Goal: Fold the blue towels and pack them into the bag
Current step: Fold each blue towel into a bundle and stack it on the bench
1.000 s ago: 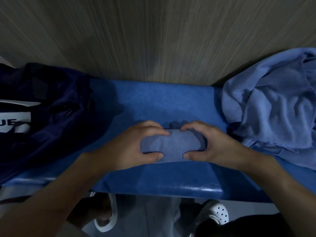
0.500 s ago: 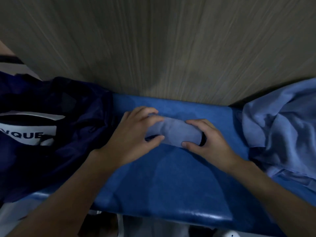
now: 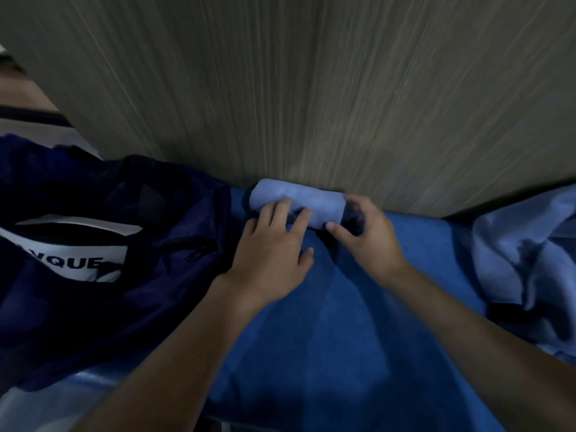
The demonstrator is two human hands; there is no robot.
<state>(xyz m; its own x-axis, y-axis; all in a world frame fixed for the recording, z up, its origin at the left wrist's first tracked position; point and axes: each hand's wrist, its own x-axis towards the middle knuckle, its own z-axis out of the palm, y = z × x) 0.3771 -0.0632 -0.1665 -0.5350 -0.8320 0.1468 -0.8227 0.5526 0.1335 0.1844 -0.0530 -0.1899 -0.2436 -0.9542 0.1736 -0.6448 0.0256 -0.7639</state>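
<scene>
A light blue towel rolled into a compact bundle lies at the back of the blue padded bench, against the wooden wall. My left hand rests with its fingertips on the roll's near left side. My right hand cups the roll's right end, thumb at its front edge. The dark navy bag with a white label sits just left of the roll. A heap of unfolded light blue towels lies at the right.
A wood-grain wall panel rises directly behind the bench. The bench's front edge runs along the bottom of the view, with floor showing at the lower left.
Both hands have carried the rolled towel from the bench's front middle back and leftward to the wall, close to the bag. The view has shifted left and up.
</scene>
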